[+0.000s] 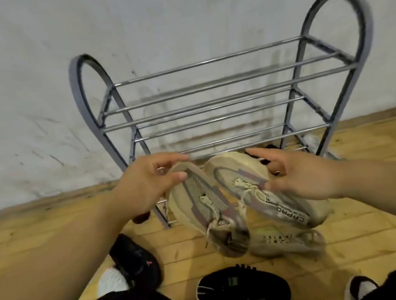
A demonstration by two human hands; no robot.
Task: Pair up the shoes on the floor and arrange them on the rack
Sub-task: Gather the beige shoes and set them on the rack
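1. Holding one beige sneaker in each hand, the person has a matched pair raised in front of the shoe rack (214, 92), whose upper bars show nothing on them.
2. The left hand (146, 184) pinches the toe rim of the left-held sneaker (207, 206) between thumb and curled fingers, so this shoe hangs heel-down, just in front of the rack's lower left leg.
3. The right hand (303, 176) cups the side of the right-held sneaker (265, 188), fingers spread fairly wide around its toe end; how firm the hold is cannot be told.
4. The two sneakers touch or nearly touch at the toes, close before the rack's lowest rails.
5. To do this step well, the person would likely turn both shoes level and parallel, toes the same way, then set them side by side across two rails so the soles bridge the gap.
6. The pinched shoe looks the likelier to swing or slip, so a fuller hold would help.
7. Several other shoes lie on the wooden floor (354, 235) on the near side of the rack: a black shoe (240, 287), a black slipper (135, 258), and another beige sneaker (287, 241).
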